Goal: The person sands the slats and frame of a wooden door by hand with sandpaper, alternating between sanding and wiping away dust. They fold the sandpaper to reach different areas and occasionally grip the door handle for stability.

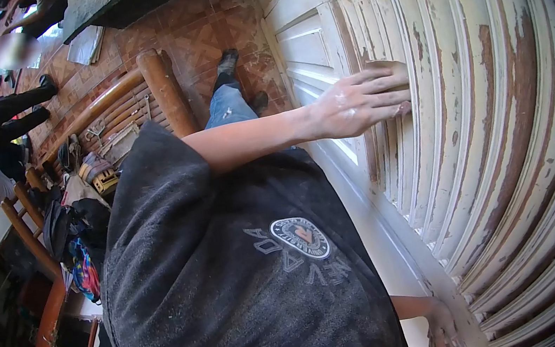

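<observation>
At two o'clock, the left hand (359,106) lies over the chipped slats (469,97), fingers stretched out and close together; anything beneath them cannot be made out. The slats fill three o'clock. At five, the right hand (440,324) is beside the frame (401,248), fingers loosely bent. Light, even pressure along each slat's length would probably suit the narrow ridges best

The left hand (360,103) reaches flat-fingered into the worn slats (471,89), fingertips hidden; the right hand (441,324) is beside the frame's (401,245) edge.
</observation>
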Motion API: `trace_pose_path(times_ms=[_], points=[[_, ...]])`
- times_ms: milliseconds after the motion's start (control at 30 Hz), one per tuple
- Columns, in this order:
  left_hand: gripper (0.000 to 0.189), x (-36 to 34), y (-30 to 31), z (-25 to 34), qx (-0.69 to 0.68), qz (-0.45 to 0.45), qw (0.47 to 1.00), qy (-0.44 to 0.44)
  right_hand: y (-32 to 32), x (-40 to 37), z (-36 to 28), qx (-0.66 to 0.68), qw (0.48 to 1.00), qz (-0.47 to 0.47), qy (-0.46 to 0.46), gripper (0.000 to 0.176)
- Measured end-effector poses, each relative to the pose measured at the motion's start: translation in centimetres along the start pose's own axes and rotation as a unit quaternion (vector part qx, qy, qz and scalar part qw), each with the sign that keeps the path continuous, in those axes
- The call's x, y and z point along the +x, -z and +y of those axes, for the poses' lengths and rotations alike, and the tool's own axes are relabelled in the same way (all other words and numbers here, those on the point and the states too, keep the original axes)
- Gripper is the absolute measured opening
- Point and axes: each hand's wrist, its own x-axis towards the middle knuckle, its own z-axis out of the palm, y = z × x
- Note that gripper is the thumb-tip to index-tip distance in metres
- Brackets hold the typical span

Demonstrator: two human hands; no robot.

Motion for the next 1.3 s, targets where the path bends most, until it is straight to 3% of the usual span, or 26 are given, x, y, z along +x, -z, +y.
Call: trace_pose_path(times_ms=[33, 100, 133, 167, 233, 267, 300, 367, 400, 500, 533, 567, 633, 700, 733, 767, 833, 867, 900, 1000, 1033, 1100, 1133, 1167, 1233, 1300], points=[[0.043, -0.2, 0.5, -0.2, 0.015, -0.006, 1.000, -0.018, -0.1, -0.1, 0.0, -0.002, 1.000, 0.004, -0.001, 0.045], [0.042, 1.1, 1.1, -3.5, 0.135, 0.028, 0.988, 0.075, 0.6, 0.4, 0.6, -0.015, 1.000, 0.007, 0.007, 0.045], [0.050, 3.5, 3.8, -1.9, 0.081, 0.050, 0.983, 0.155, 1.1, 0.7, 1.0, -0.022, 1.000, 0.007, 0.010, 0.045], [0.050, 3.3, 2.8, -0.9, 0.075, 0.048, 0.985, 0.151, 1.6, 0.8, 1.1, -0.029, 0.999, 0.008, 0.011, 0.045], [0.048, 1.1, -0.3, 0.7, 0.029, -0.007, 0.999, 0.010, 1.9, 0.3, 0.9, -0.036, 0.999, 0.011, 0.003, 0.045], [0.051, -0.4, -0.3, 2.7, -0.084, -0.057, 0.994, 0.031, 1.6, 0.0, 0.7, -0.036, 0.999, 0.014, -0.002, 0.045], [0.051, -0.5, -0.7, 1.5, -0.081, -0.055, 0.995, 0.028, 1.1, -0.3, 0.6, -0.035, 0.999, 0.019, -0.007, 0.045], [0.040, -0.1, -1.0, -1.4, 0.046, 0.037, 0.998, 0.007, 1.1, -0.9, 0.6, -0.042, 0.999, 0.020, -0.011, 0.045], [0.038, 1.7, 0.9, -1.7, 0.069, 0.014, 0.996, 0.063, 1.5, -0.9, 0.8, -0.046, 0.999, 0.017, -0.011, 0.045], [0.042, 0.9, -0.6, 0.5, 0.014, 0.019, 0.996, 0.084, 1.7, -1.4, 0.9, -0.046, 0.999, 0.009, -0.016, 0.045], [0.048, -1.6, -2.3, 1.4, -0.032, -0.010, 0.999, 0.026, 1.2, -1.7, 0.6, -0.043, 0.999, 0.012, -0.023, 0.045], [0.050, -1.5, -0.3, 3.2, -0.066, -0.088, 0.994, 0.018, 0.6, -2.3, 0.2, -0.041, 0.999, 0.017, -0.032, 0.045], [0.046, -1.0, 0.2, 1.4, -0.026, -0.087, 0.996, 0.000, -0.1, -3.3, -0.4, -0.043, 0.997, 0.029, -0.048, 0.045], [0.048, 1.7, 1.3, -0.8, 0.084, -0.014, 0.994, 0.064, 0.4, -4.0, -0.5, -0.058, 0.996, 0.038, -0.060, 0.045], [0.048, 2.9, 2.2, -0.5, 0.052, 0.005, 0.989, 0.137, 0.6, -4.2, -0.4, -0.064, 0.995, 0.043, -0.065, 0.045], [0.048, 2.5, 1.7, -0.2, 0.052, 0.003, 0.991, 0.126, 1.0, -4.5, -0.6, -0.072, 0.994, 0.048, -0.071, 0.045], [0.048, -0.3, -0.7, 1.4, -0.003, -0.038, 0.999, 0.020, 1.0, -4.7, -0.6, -0.081, 0.992, 0.060, -0.081, 0.045], [0.045, -2.1, -0.2, 2.1, -0.115, -0.119, 0.986, -0.029, 0.9, -4.9, -0.6, -0.086, 0.990, 0.069, -0.087, 0.045], [0.045, -1.7, 0.6, 0.8, -0.115, -0.118, 0.986, -0.039, 0.9, -5.0, -0.4, -0.091, 0.989, 0.076, -0.090, 0.045], [0.046, 2.7, 3.4, -2.3, 0.062, 0.009, 0.993, 0.097, 3.0, -5.4, 0.1, -0.122, 0.984, 0.083, -0.095, 0.046], [0.053, 3.5, 3.8, -1.3, 0.040, 0.010, 0.990, 0.137, 4.3, -5.2, 0.1, -0.132, 0.984, 0.076, -0.096, 0.046], [0.046, 0.3, 0.9, 0.2, -0.062, -0.059, 0.996, 0.032, 5.9, -5.2, -0.3, -0.141, 0.982, 0.066, -0.104, 0.046], [0.054, -1.7, 0.1, 1.9, -0.136, -0.110, 0.984, -0.041, 5.9, -5.4, -0.7, -0.142, 0.981, 0.069, -0.113, 0.046], [0.060, -2.3, 0.9, 4.6, -0.150, -0.192, 0.967, -0.068, 5.9, -5.6, -1.0, -0.142, 0.980, 0.072, -0.120, 0.046], [0.061, -4.2, 0.5, 3.5, -0.078, -0.220, 0.963, -0.134, 5.4, -5.9, -0.9, -0.139, 0.978, 0.082, -0.131, 0.046], [0.063, -4.7, 1.2, -0.1, -0.145, -0.115, 0.983, -0.010, 6.1, -6.2, -0.8, -0.148, 0.975, 0.086, -0.139, 0.046]])
